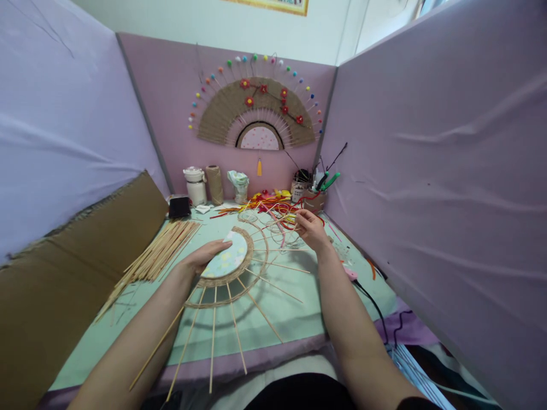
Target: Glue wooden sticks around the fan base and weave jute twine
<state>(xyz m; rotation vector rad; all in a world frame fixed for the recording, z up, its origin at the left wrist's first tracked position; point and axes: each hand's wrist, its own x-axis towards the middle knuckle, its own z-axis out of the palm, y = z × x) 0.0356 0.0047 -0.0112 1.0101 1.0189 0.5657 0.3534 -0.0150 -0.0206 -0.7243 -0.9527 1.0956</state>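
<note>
A half-made fan lies on the green mat [282, 310]: a pale patterned semicircle [228, 259] edged with woven twine, and several thin wooden sticks [234, 327] spreading out from it. My left hand [204, 254] lies flat on the semicircle's left side, fingers stretched out. My right hand [310, 226] is raised over the fan's far right part, with fingers pinched on a thin strand of twine [273, 223] that runs back toward the woven rim.
A bundle of loose sticks [156, 256] lies left of the fan, beside a brown cardboard sheet [85, 256]. Along the back wall stand a white jar [195, 183], a twine roll [214, 183], coloured strips [267, 202] and a tool cup [315, 196]. A finished fan [256, 111] hangs above. A black cable [371, 302] runs off the right side.
</note>
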